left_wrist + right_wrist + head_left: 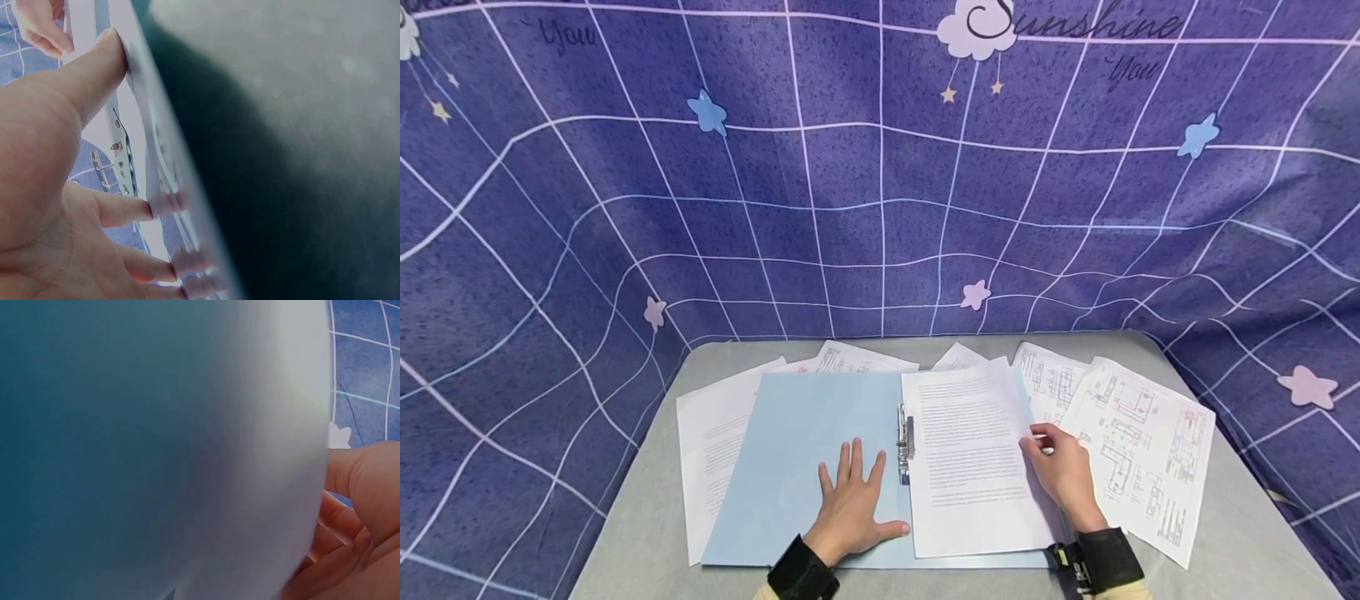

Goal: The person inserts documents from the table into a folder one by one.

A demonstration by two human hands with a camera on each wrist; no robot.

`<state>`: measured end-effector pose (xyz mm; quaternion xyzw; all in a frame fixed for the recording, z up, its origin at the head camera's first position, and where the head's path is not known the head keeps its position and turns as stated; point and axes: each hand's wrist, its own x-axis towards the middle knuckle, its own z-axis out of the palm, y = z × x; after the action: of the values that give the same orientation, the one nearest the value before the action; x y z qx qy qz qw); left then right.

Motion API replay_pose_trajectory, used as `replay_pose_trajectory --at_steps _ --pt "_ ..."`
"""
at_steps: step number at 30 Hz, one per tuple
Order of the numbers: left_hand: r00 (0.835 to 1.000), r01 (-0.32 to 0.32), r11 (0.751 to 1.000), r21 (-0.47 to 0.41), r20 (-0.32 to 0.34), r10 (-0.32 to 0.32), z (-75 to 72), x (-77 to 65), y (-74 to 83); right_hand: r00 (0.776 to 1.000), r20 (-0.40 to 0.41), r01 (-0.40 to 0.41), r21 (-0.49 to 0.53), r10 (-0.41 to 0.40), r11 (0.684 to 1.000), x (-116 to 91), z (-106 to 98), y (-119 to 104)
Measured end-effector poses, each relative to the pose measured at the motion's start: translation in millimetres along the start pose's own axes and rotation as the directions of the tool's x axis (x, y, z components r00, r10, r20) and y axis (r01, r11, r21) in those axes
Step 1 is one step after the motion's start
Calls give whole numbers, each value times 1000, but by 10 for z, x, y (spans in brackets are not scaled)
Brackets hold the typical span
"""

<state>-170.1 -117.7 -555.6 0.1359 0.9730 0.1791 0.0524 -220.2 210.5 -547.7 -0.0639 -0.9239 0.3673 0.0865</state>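
Far left: loose papers, at least three on this side. One text sheet (718, 437) juts out past the folder; two more peek over its top edge, one of them a drawing sheet (859, 358).

Next, one blue folder (797, 442), laid flat with both covers spread, on top of the loose papers. On its left cover, the left hand (852, 502): palm down, fingers straight and fanned, thumb out toward the spine, grasping nothing.

At the spine, one metal clip (906, 442). Right of it, on the right cover, a stack of printed pages (973, 467); number of sheets cannot be told. Their left edge lies at the clip; whether fastened, cannot tell.

The right hand (1063, 471) pinches the right edge of these pages between thumb and fingers; the right wrist view, mostly blurred, shows the paper edge at the fingers.

One paper corner (957, 358) shows behind the pages. Beyond the right hand, two technical drawings (1150, 450), overlapping, the nearer one bearing red print.

Two black wristbands (802, 569), one per wrist; pale yellow sleeves below.

Surface: one grey table (632, 517), rounded far corners. Room: purple-blue cloth (820, 225) hung behind and at both sides, wavy grid lines, two blue stars, three pink ones, two white clouds, lettering "Sunshine" and "You".
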Motion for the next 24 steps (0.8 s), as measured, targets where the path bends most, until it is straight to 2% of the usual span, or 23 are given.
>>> replay_pose_trajectory --at_steps 11,24 --pt "1000 13 1000 15 16 -13 -2 -12 5 995 100 -13 -147 28 989 -27 -5 17" --pt "1000 3 1000 24 8 -3 -3 -16 6 988 154 9 -197 21 980 -34 18 16"
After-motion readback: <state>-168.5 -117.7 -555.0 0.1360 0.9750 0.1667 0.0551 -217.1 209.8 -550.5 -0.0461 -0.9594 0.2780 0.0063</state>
